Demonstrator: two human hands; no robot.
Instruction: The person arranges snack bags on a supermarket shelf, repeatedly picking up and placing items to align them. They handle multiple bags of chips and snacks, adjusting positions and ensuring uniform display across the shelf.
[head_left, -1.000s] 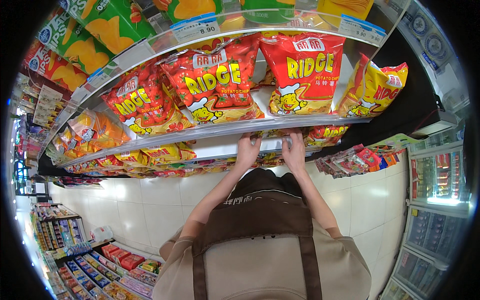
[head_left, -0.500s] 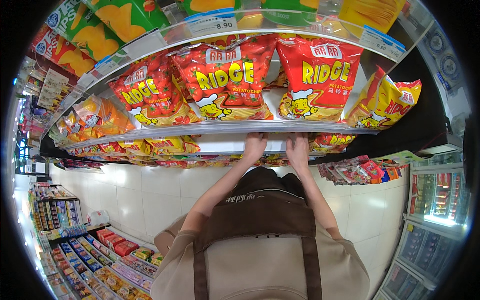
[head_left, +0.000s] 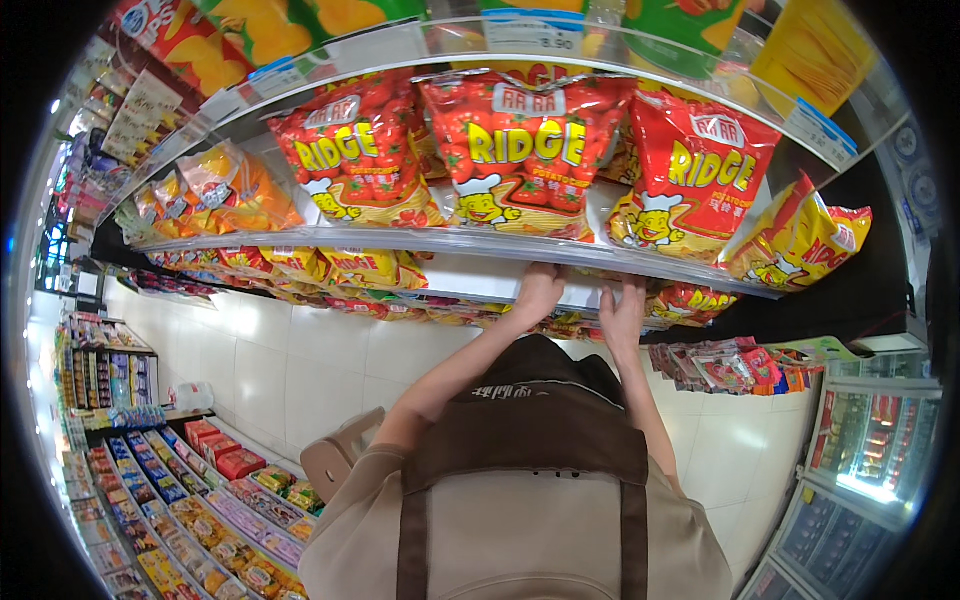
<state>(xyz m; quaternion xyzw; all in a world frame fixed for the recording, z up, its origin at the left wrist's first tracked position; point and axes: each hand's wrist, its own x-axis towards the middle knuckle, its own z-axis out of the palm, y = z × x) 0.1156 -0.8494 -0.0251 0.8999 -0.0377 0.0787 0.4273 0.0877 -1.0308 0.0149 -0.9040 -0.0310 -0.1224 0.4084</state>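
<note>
While both our arms reach up from the lower edge, our left hand (head_left: 538, 292) and right hand (head_left: 624, 310) rest side by side at the front edge of the lower shelf (head_left: 470, 278), just beneath the rail of the shelf (head_left: 400, 240) above it. The left hand is curled over the shelf lip, its fingers hidden behind the edge, so we cannot tell whether its grip is closed on anything. The right hand lies with fingers spread and pointing up against the same lip, its grip open and holding nothing that we can see. Just beside the right hand, to its right, sits a small red snack bag (head_left: 690, 300) on that lower shelf; it is near the hand but apart from it. Directly above our hands stands a row of large red crisp bags (head_left: 520, 150), upright and leaning slightly forward, with a yellow bag (head_left: 810, 245) at the right end. Orange bags (head_left: 225, 190) fill the left part of that shelf. Below, our brown apron (head_left: 530, 430) covers our chest, and low racks of small packets (head_left: 190, 500) run along the lower left.
</note>
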